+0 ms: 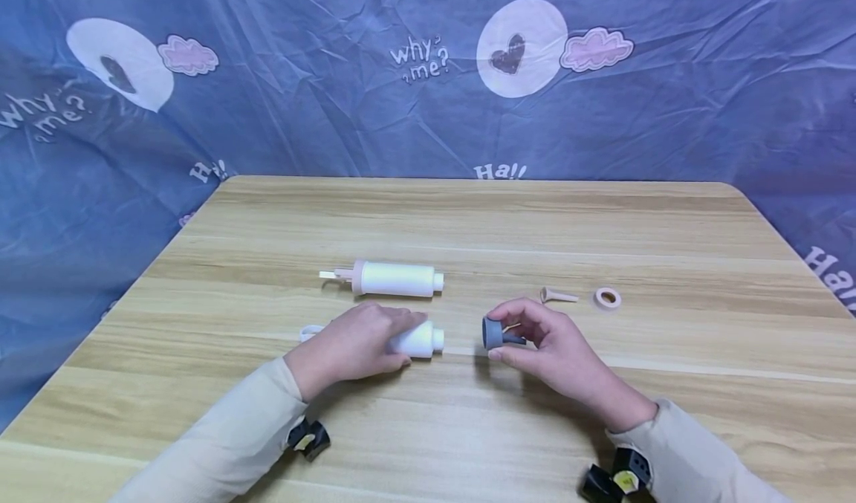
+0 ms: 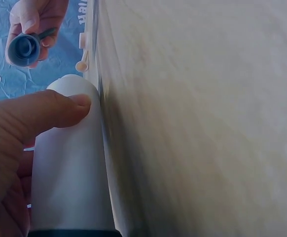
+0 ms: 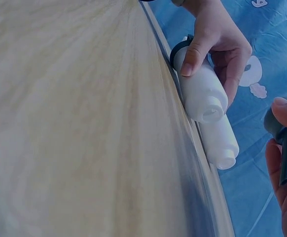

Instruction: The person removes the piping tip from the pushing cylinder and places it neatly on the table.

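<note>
My left hand (image 1: pixel 357 343) grips a white cylindrical bottle (image 1: pixel 421 339) lying on its side, its narrow neck pointing right. The thumb lies along its near side, and a dark collar (image 3: pixel 179 52) shows at its back end. To the right of the bottle's neck and apart from it, my right hand (image 1: pixel 545 343) holds a blue-grey round cap (image 1: pixel 492 333) with a thin stem (image 3: pixel 285 158) between thumb and fingers. The cap's hollow side (image 2: pixel 25 49) faces the bottle. Palm and fingers cover the middle of the bottle in the head view.
Behind the left hand lies a second white bottle (image 1: pixel 397 279) with a pink collar and plunger-like end. A small pink funnel-shaped piece (image 1: pixel 558 296) and a pink ring (image 1: pixel 607 299) lie beyond the right hand. Blue printed cloth (image 1: pixel 334 79) hangs behind the wooden table (image 1: pixel 468 221).
</note>
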